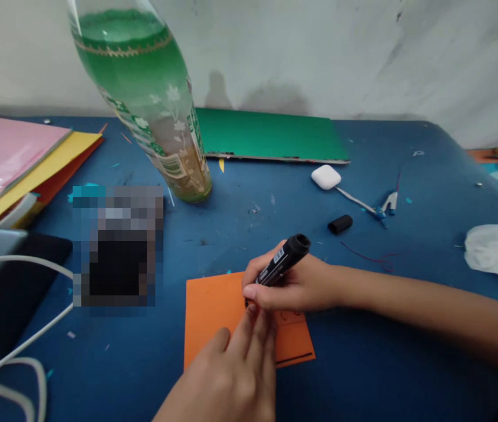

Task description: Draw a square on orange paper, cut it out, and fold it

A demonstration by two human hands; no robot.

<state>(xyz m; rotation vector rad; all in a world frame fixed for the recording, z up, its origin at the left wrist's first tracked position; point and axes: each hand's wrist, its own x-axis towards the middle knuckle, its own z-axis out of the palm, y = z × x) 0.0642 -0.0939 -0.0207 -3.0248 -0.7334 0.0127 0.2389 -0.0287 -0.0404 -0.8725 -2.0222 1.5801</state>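
Note:
My right hand (286,281) grips a black marker (283,258), tilted with its tip down at an orange sheet of card (214,316). Flat across the lower part of that card lies my left hand (235,363), fingers stretched out and pointing toward the marker's tip. A thick black line runs along the card's lower right edge, and faint marks show beside my fingers. Beyond my right hand rests a black marker cap (340,224) on the blue table (249,234). The marker's tip is mostly hidden by my fingers.
A tall green-tinted bottle (143,105) stands behind the card, near a green board (270,136). Left are a pixelated object (119,246), a white cable (20,346) and coloured folders (7,158). Right are a white earbud case (326,177), a compass (383,212) and crumpled tissue (495,252).

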